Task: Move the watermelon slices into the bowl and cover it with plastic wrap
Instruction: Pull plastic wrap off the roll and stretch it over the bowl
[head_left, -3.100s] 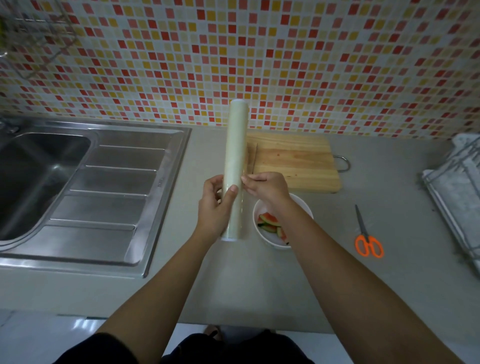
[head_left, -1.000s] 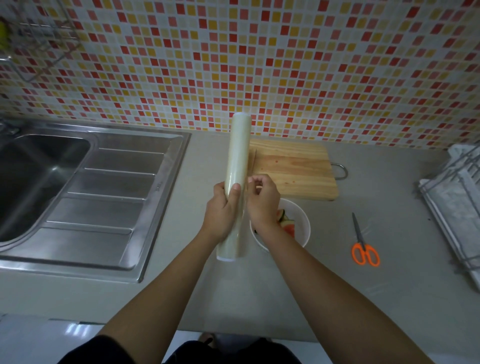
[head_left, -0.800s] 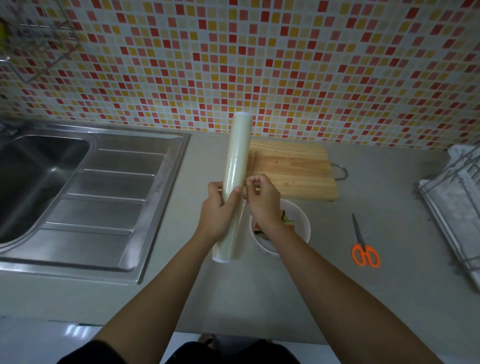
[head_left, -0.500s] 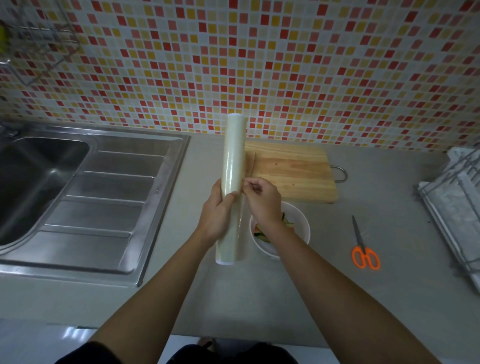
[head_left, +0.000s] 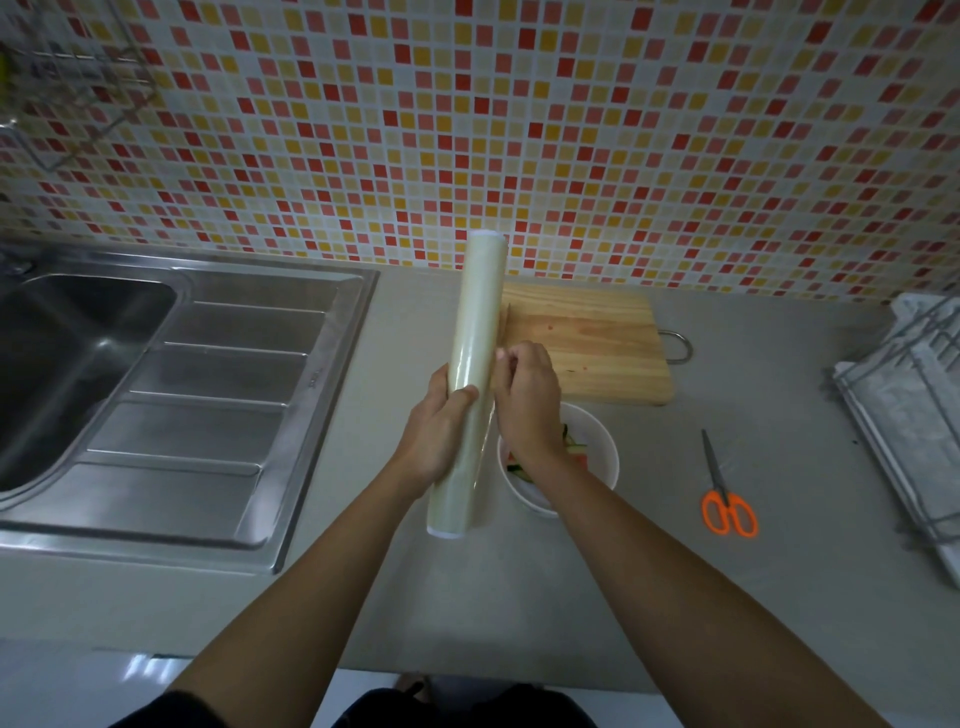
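A long roll of plastic wrap (head_left: 475, 332) is held nearly upright above the counter. My left hand (head_left: 441, 431) grips its lower half. My right hand (head_left: 527, 405) pinches at the film's edge on the right side of the roll. Beneath my right wrist sits a white bowl (head_left: 602, 457) with watermelon slices (head_left: 576, 449) in it, red flesh and green rind partly hidden by my arm. The bowl has no film over it.
A wooden cutting board (head_left: 592, 348) lies behind the bowl. Orange-handled scissors (head_left: 724, 493) rest on the counter to the right. A steel sink with drainboard (head_left: 197, 395) fills the left. A wire dish rack (head_left: 914, 405) stands at the right edge.
Both hands stayed on the roll and shifted it slightly, tilting and turning it. My right fingers keep picking at the film edge. The bowl has not moved.
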